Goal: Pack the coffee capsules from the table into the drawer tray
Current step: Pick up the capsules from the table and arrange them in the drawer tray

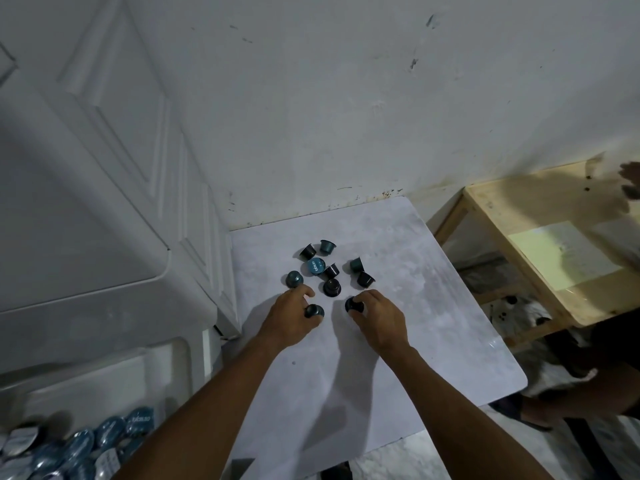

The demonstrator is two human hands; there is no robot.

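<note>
Several dark coffee capsules (331, 286) lie scattered on the pale marbled table (433, 306), one showing a blue foil lid (316, 266). My left hand (289, 318) grips a dark capsule (314, 311) between its fingertips. My right hand (379, 318) is closed around another dark capsule (354, 305). A teal capsule (294, 278) stands just beyond my left fingers. The drawer tray (104, 368) sits open at the lower left, with several blue-lidded capsules (79, 441) lying in it.
A white plastic drawer cabinet (86, 258) stands left of the table, against a white door. A wooden table (540, 237) with paper on it stands at the right. Another person's foot in a sandal (516, 410) is on the floor beside the table's right corner.
</note>
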